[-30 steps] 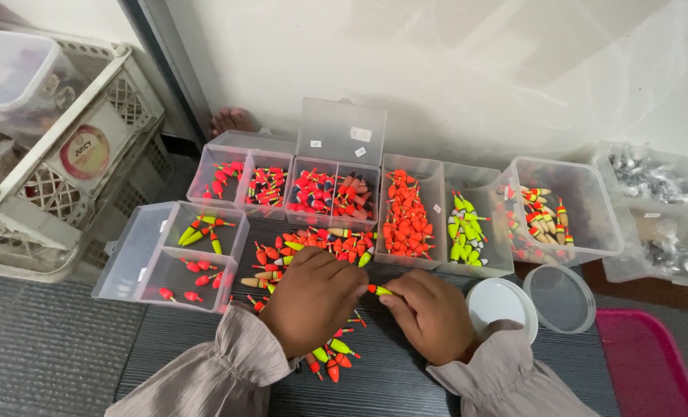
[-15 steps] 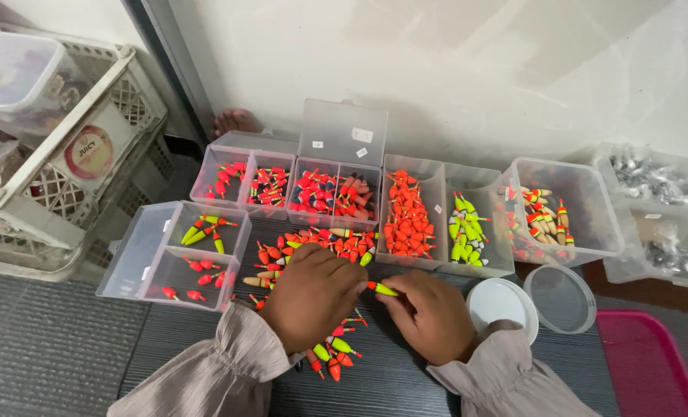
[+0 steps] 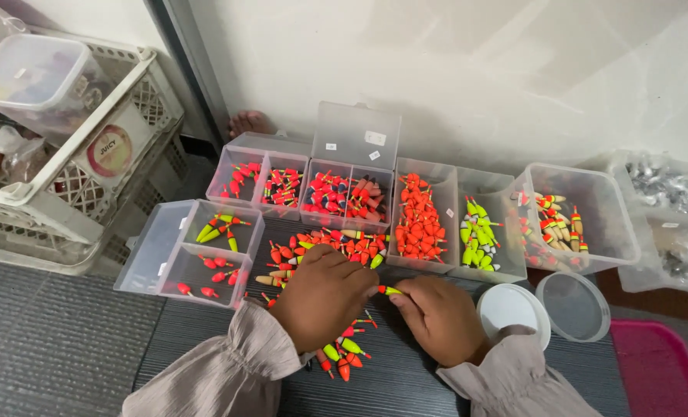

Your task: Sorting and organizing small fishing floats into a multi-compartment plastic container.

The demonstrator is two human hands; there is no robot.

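The left hand (image 3: pixel 325 297) is lying palm down over a loose pile of floats (image 3: pixel 321 251) on the dark desk (image 3: pixel 205 340), fingers curled among them; whether it is holding any, I cannot tell. Just to its right, the right hand (image 3: pixel 437 316) is pinching one yellow-green float (image 3: pixel 389 290) between its fingertips. Clear boxes (image 3: pixel 344 189) of sorted floats are standing along the far side, near the wall.

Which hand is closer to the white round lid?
Right. The right hand lies just left of the white lid, almost touching it. The left hand is farther left, over the loose floats, beyond the right hand.
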